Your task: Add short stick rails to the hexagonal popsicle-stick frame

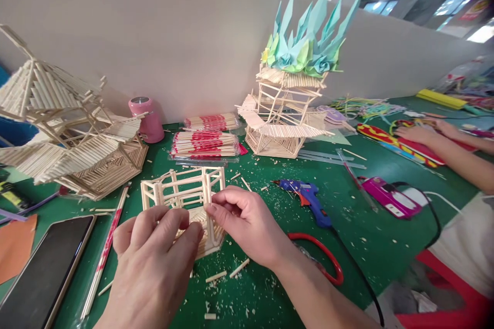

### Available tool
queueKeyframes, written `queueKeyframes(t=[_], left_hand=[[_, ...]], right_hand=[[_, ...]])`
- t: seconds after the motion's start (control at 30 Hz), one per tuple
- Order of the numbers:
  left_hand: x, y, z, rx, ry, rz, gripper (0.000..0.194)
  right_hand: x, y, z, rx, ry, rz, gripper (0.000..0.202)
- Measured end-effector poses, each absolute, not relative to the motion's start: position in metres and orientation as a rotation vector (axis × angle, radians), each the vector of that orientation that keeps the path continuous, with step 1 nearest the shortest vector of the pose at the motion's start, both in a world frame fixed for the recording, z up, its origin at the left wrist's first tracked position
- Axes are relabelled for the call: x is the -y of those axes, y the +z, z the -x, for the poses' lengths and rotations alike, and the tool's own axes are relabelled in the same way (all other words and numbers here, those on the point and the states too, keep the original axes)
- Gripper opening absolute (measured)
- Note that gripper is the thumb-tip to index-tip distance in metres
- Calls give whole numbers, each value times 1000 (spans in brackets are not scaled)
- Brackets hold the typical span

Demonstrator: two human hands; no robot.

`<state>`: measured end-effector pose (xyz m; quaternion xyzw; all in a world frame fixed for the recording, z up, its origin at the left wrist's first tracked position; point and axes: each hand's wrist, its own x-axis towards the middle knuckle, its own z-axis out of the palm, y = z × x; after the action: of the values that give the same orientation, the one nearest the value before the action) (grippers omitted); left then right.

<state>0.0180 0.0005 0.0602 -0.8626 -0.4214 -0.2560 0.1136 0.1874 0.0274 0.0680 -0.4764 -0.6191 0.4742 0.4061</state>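
A small open frame of wooden sticks stands on the green table in front of me. My left hand is at its near left side, fingers curled; what they hold, if anything, is hidden. My right hand pinches a post at the frame's right corner between thumb and fingers. Cut stick pieces and crumbs are scattered around. To the right, a blue glue gun lies on its side, with red-handled pliers below it.
Larger stick pavilions stand at left and back centre, with stick packs and a pink container between. A phone lies left. A purple-pink box and another person's hands are at right.
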Motion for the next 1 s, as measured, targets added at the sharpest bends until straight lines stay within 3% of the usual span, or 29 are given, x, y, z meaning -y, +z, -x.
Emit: queueKeyframes(t=[0.2, 0.37, 0.6, 0.83, 1.0], left_hand=[[3, 56, -5, 1244, -908, 2353, 25], [10, 33, 17, 1767, -1233, 2114, 13], [19, 22, 14, 2144, -1558, 2374, 22], [12, 16, 16, 2016, -1383, 2630, 28], [7, 29, 3, 1998, -1360, 2589, 17]], right_hand=[[-32, 68, -188, 1551, 1218, 1207, 16], [-35, 69, -190, 1508, 1305, 1164, 16], [-40, 69, -190, 1484, 1314, 1167, 17], [-43, 71, -192, 1486, 1303, 1167, 22], [-42, 67, -195, 1577, 1212, 1215, 23]])
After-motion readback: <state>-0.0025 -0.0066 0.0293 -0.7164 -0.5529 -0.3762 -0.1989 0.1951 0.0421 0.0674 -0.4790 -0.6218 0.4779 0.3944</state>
